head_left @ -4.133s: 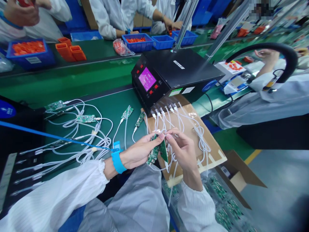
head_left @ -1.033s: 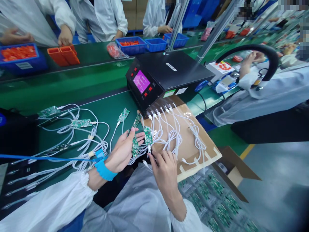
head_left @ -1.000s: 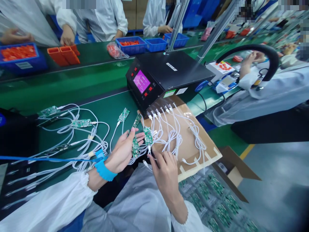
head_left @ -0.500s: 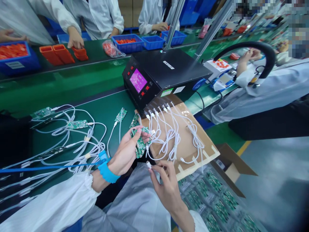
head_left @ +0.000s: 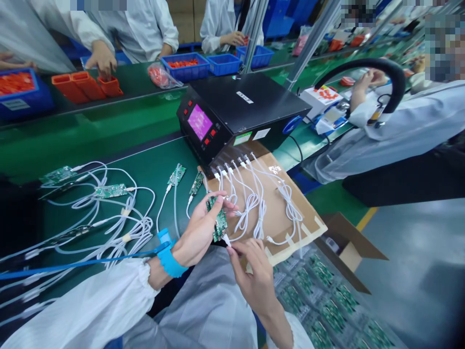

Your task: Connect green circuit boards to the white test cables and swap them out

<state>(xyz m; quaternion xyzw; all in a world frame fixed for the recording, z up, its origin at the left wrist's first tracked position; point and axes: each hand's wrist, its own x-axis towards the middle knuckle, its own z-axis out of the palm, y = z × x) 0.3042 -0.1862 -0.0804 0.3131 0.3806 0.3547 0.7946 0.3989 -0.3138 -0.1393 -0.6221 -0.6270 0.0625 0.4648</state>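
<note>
My left hand [head_left: 203, 220], with a blue wrist strap [head_left: 170, 254] around its wrist, is closed on a green circuit board [head_left: 220, 225] held over my lap. Between the thumb and fingers of my right hand [head_left: 252, 266] is a white cable plug [head_left: 226, 239], its tip at the lower end of the board. Whether the plug sits fully in its socket I cannot tell. Just beyond my left hand, a small circuit board [head_left: 196, 184] with a white cable lies beside another cabled circuit board [head_left: 176, 176] on the green bench.
A black test box [head_left: 243, 104] with a lit screen stands ahead, white cables [head_left: 250, 208] running from it over a cardboard sheet [head_left: 272, 237]. Tangled cables and boards [head_left: 112, 190] lie left. Bagged boards [head_left: 330, 310] and an open carton [head_left: 348, 257] are lower right. Co-workers sit across the line.
My right hand has brought the plug up to the lower end of the board. My left hand and the board have shifted slightly right. The whole view has moved a little.
</note>
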